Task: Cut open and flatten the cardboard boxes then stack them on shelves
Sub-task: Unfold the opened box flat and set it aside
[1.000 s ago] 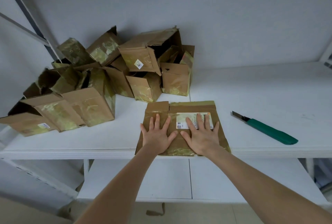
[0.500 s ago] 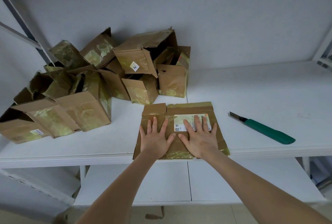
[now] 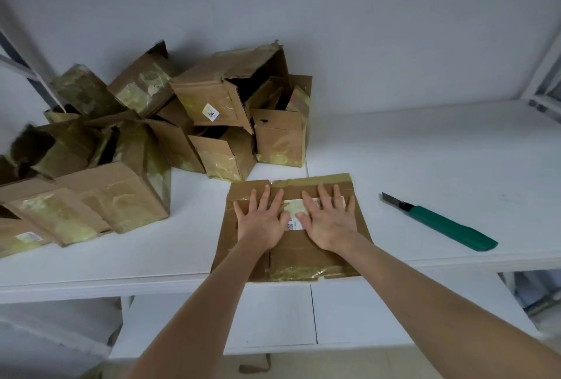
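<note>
Flat box (image 3: 303, 254): on upper shelf (image 3: 440, 151), straight ahead, near side reaching the front edge, label up.
Left hand (image 3: 263, 220): fingers straight and spread, palm pressing the box's left half; gripping nothing.
Right hand (image 3: 329, 223): likewise flat, pressing over the label; gripping nothing.
Step, judged: flattening about done, stacking likely next.
Key relation: box directly beneath both palms, side edges just beside each hand; no reach needed for a lift.
Knife (image 3: 440, 222): well right of box, nearer right hand; long axis slanted, blade back-left, green handle front-right.
Pile of boxes (image 3: 121, 196): left and behind, nearer left hand.
</note>
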`<state>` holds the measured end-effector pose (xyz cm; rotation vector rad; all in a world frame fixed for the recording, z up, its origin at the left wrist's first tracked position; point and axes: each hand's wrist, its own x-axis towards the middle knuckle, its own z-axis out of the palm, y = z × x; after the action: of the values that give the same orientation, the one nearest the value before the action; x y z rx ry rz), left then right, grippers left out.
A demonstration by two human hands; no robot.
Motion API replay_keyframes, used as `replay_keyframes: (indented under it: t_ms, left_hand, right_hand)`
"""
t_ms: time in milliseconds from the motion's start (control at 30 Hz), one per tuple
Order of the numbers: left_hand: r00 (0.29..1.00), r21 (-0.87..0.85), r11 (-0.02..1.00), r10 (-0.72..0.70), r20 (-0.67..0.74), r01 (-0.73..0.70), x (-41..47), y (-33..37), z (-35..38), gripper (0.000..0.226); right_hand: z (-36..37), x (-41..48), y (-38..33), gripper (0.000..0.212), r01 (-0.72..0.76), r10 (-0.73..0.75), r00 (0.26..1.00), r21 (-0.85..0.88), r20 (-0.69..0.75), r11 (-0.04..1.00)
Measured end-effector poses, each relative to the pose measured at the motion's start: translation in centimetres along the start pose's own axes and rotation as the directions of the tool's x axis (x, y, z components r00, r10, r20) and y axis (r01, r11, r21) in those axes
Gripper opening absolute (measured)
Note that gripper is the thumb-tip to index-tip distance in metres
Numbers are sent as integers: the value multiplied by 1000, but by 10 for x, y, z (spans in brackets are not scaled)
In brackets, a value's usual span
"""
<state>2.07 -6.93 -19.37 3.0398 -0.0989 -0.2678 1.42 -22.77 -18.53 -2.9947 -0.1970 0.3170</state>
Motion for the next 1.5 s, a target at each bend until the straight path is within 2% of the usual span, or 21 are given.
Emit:
replay_keyframes:
  t_ms: [567, 733, 900, 1000, 1067, 1133, 1233, 1333, 1500]
  left_hand:
    - [998, 59, 998, 8, -70, -4, 2, -3, 6, 59]
    - [993, -2, 1000, -10, -121, 10, -2, -1, 3, 55]
    - [956, -95, 993, -97, -276, 73, -13, -1, -4, 51]
    - [940, -79, 973, -228, -254, 215, -22, -6, -10, 59]
    - [919, -155, 925, -369, -141, 347, -31, -11, -12, 68]
    - [894, -262, 874, -442, -76, 410, -39, -15, -13, 70]
    - [895, -343, 858, -437, -93, 383, -50, -15, -18, 68]
    - [868, -469, 795, -485, -109, 385, -58, -14, -26, 68]
    - [837, -522, 780, -507, -206, 345, -64, 10, -48, 69]
  right_hand:
    - [7, 24, -2, 62, -2, 0, 998, -36, -57, 999]
    - [5, 7, -1, 59, 11, -9, 996, 19, -91, 1000]
    - [5, -36, 20, 70, -158, 167, 984, 120, -69, 980]
    - [-7, -56, 30, 73, -223, 245, 964, 193, -100, 956]
    - [-13, -65, 33, 71, -277, 315, 946, 304, -82, 911]
    - [-13, -68, 35, 71, -325, 374, 927, 450, -20, 832]
    - [-13, -75, 37, 75, -320, 397, 917, 642, 26, 697]
    - [-21, -82, 41, 78, -231, 378, 926, 794, 1, 562]
    - [-44, -89, 64, 71, -82, 364, 927, 900, -89, 429]
